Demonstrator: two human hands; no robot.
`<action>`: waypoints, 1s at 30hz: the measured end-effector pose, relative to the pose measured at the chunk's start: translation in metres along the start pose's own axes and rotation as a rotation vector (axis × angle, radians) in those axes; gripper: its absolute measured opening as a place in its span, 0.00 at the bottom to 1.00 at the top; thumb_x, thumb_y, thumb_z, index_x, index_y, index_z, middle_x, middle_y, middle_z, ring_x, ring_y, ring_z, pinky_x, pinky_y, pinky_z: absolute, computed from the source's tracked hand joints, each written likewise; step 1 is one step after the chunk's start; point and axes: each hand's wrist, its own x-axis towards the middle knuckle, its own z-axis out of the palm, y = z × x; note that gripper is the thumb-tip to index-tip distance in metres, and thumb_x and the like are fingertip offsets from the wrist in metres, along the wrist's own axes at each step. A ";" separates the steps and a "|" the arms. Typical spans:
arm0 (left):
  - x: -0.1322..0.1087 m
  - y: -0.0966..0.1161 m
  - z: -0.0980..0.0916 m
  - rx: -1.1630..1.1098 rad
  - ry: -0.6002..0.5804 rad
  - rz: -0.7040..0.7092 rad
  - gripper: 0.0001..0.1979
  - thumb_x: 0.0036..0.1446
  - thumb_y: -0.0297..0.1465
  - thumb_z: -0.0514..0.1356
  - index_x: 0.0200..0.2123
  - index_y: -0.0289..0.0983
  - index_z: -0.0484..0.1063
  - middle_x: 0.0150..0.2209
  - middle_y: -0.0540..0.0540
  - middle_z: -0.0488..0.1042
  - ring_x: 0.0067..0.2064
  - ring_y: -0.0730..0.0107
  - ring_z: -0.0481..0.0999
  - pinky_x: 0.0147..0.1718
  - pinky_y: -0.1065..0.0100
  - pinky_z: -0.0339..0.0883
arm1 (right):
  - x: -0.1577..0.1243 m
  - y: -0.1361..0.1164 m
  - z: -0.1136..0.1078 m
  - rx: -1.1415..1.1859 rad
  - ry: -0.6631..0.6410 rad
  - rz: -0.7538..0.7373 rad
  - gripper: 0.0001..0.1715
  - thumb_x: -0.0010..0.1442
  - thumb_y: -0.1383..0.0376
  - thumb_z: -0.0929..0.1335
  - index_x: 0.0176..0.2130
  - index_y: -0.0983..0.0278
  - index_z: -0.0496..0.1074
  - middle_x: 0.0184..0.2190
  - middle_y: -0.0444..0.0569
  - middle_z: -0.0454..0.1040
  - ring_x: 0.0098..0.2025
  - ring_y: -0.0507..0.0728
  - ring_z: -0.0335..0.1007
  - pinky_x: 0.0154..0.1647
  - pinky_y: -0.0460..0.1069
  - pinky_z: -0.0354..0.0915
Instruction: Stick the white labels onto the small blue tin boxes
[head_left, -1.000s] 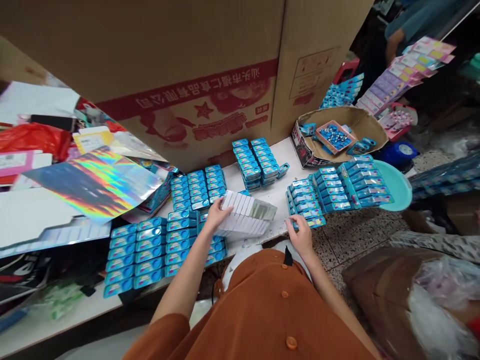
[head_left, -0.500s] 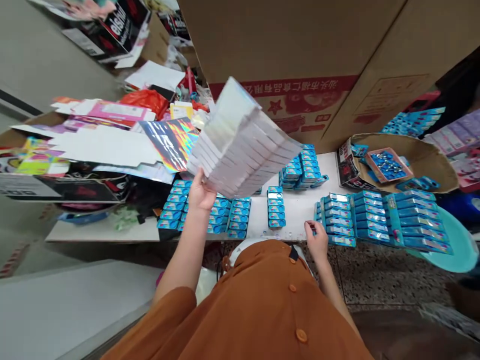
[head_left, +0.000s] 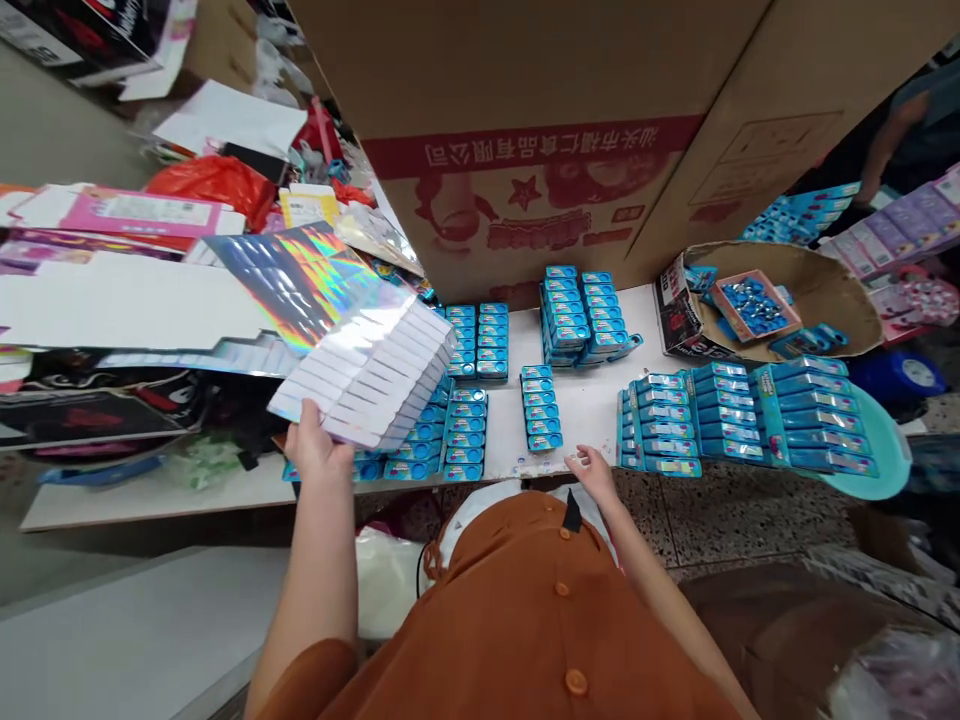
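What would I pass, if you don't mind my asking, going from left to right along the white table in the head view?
The left hand holding a stack of white cards, blue packs in stacked rows, a short column of blue packs, the right hand, a block of blue packs.

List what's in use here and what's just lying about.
In use: stack of white card sleeves in the left hand; rows of teal-blue boxes by the right hand.
Lying about: rainbow holographic sheet; red plastic bag; large brown cardboard carton.

Landmark: printed cardboard carton [head_left: 525, 150]
Left of carton: holographic sheet [head_left: 292, 275], red plastic bag [head_left: 214, 190]
Right of carton: torn cardboard box [head_left: 825, 300], pink tray [head_left: 754, 305]
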 end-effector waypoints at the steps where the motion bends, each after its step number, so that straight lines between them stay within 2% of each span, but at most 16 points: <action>1: 0.006 -0.006 -0.006 0.070 0.094 0.057 0.08 0.57 0.33 0.55 0.38 0.35 0.63 0.46 0.47 0.74 0.53 0.68 0.70 0.55 0.61 0.65 | 0.003 0.002 0.007 0.003 -0.009 0.019 0.29 0.46 0.53 0.70 0.45 0.66 0.70 0.38 0.52 0.73 0.37 0.58 0.68 0.42 0.52 0.65; 3: 0.015 -0.014 -0.019 0.218 0.236 0.115 0.07 0.56 0.30 0.55 0.37 0.35 0.61 0.45 0.46 0.73 0.50 0.67 0.72 0.55 0.58 0.64 | 0.009 0.003 0.020 0.013 -0.022 0.045 0.32 0.42 0.55 0.72 0.46 0.66 0.69 0.39 0.52 0.73 0.38 0.58 0.69 0.43 0.52 0.65; 4: 0.017 -0.017 -0.025 0.295 0.261 0.108 0.07 0.56 0.30 0.54 0.38 0.35 0.59 0.46 0.46 0.72 0.49 0.66 0.72 0.54 0.56 0.63 | 0.012 0.003 0.026 0.025 -0.030 0.065 0.33 0.41 0.56 0.73 0.46 0.66 0.69 0.40 0.52 0.72 0.40 0.59 0.69 0.44 0.52 0.65; 7: 0.008 -0.011 -0.040 0.516 0.403 0.115 0.18 0.54 0.33 0.58 0.45 0.37 0.56 0.50 0.42 0.68 0.50 0.62 0.70 0.54 0.55 0.63 | 0.017 0.003 0.041 0.096 -0.056 0.149 0.37 0.37 0.60 0.74 0.48 0.64 0.67 0.44 0.51 0.71 0.47 0.61 0.67 0.50 0.53 0.62; 8: -0.001 -0.007 -0.042 0.599 0.450 0.190 0.22 0.52 0.34 0.60 0.48 0.37 0.56 0.52 0.40 0.65 0.52 0.60 0.68 0.55 0.55 0.62 | 0.017 0.004 0.045 0.126 -0.062 0.177 0.38 0.36 0.61 0.74 0.48 0.64 0.66 0.45 0.51 0.71 0.48 0.61 0.67 0.51 0.53 0.61; 10: -0.024 0.004 -0.037 0.745 0.472 0.473 0.27 0.50 0.34 0.62 0.52 0.38 0.56 0.54 0.38 0.61 0.55 0.56 0.64 0.56 0.55 0.59 | 0.017 0.008 0.053 0.183 -0.069 0.225 0.38 0.36 0.63 0.74 0.48 0.63 0.66 0.44 0.51 0.71 0.49 0.62 0.66 0.53 0.53 0.60; 11: -0.038 0.007 -0.029 0.786 0.421 0.648 0.27 0.50 0.35 0.62 0.53 0.38 0.57 0.55 0.38 0.60 0.56 0.55 0.62 0.56 0.55 0.58 | 0.016 0.011 0.056 0.210 -0.069 0.247 0.35 0.37 0.63 0.73 0.47 0.63 0.67 0.43 0.50 0.72 0.49 0.61 0.67 0.52 0.53 0.60; 13: -0.065 0.005 -0.003 0.803 0.170 0.898 0.24 0.54 0.36 0.59 0.53 0.39 0.60 0.53 0.39 0.63 0.55 0.55 0.63 0.53 0.56 0.60 | 0.015 0.018 0.063 0.277 -0.075 0.310 0.25 0.41 0.64 0.70 0.42 0.62 0.69 0.39 0.49 0.73 0.46 0.61 0.69 0.50 0.53 0.62; 14: -0.077 -0.001 0.016 0.812 -0.022 0.955 0.21 0.55 0.37 0.58 0.51 0.38 0.63 0.51 0.39 0.65 0.54 0.55 0.65 0.52 0.57 0.61 | 0.015 0.021 0.067 0.316 -0.082 0.348 0.19 0.42 0.63 0.69 0.38 0.62 0.69 0.36 0.48 0.73 0.44 0.60 0.70 0.47 0.52 0.63; 16: -0.096 -0.025 0.060 0.863 -0.486 0.969 0.15 0.58 0.37 0.56 0.48 0.38 0.66 0.47 0.41 0.69 0.52 0.58 0.68 0.53 0.59 0.61 | 0.015 0.026 0.076 0.404 -0.103 0.434 0.09 0.45 0.61 0.67 0.30 0.61 0.69 0.29 0.47 0.73 0.38 0.59 0.71 0.41 0.51 0.65; 17: -0.101 -0.042 0.083 0.912 -0.705 0.951 0.14 0.59 0.36 0.55 0.47 0.39 0.67 0.47 0.42 0.70 0.53 0.59 0.68 0.55 0.59 0.59 | 0.015 0.027 0.080 0.455 -0.115 0.477 0.08 0.47 0.60 0.67 0.28 0.61 0.68 0.26 0.46 0.73 0.35 0.59 0.72 0.37 0.51 0.65; 18: -0.104 -0.060 0.107 0.955 -0.864 0.938 0.14 0.60 0.37 0.54 0.48 0.39 0.67 0.49 0.42 0.70 0.54 0.60 0.67 0.56 0.60 0.58 | 0.016 0.027 0.084 0.508 -0.123 0.520 0.09 0.48 0.58 0.66 0.27 0.61 0.68 0.24 0.46 0.72 0.31 0.58 0.71 0.34 0.50 0.65; 21: -0.103 -0.120 0.172 1.097 -1.075 0.924 0.19 0.62 0.38 0.50 0.52 0.34 0.65 0.52 0.38 0.68 0.57 0.60 0.64 0.58 0.61 0.55 | 0.020 0.024 0.096 0.669 -0.113 0.634 0.13 0.52 0.55 0.65 0.27 0.62 0.67 0.24 0.46 0.72 0.25 0.56 0.70 0.29 0.49 0.63; 24: -0.093 -0.168 0.218 1.350 -1.228 0.845 0.26 0.62 0.41 0.49 0.55 0.29 0.62 0.56 0.33 0.66 0.60 0.56 0.61 0.59 0.61 0.53 | 0.027 0.021 0.104 0.811 -0.063 0.720 0.16 0.55 0.52 0.63 0.31 0.62 0.67 0.25 0.46 0.71 0.25 0.53 0.69 0.29 0.49 0.64; 27: -0.087 -0.195 0.241 1.559 -1.334 0.711 0.28 0.61 0.46 0.48 0.53 0.29 0.65 0.53 0.31 0.69 0.57 0.53 0.67 0.54 0.61 0.58 | 0.030 0.020 0.108 0.924 -0.020 0.774 0.19 0.57 0.50 0.61 0.35 0.62 0.67 0.26 0.45 0.70 0.26 0.53 0.69 0.32 0.49 0.65; 30: -0.086 -0.203 0.245 1.669 -1.343 0.634 0.31 0.60 0.51 0.44 0.48 0.31 0.69 0.45 0.31 0.75 0.48 0.50 0.74 0.46 0.59 0.64 | 0.026 0.017 0.109 1.018 0.001 0.804 0.24 0.58 0.47 0.60 0.41 0.62 0.67 0.29 0.46 0.71 0.28 0.54 0.69 0.35 0.51 0.66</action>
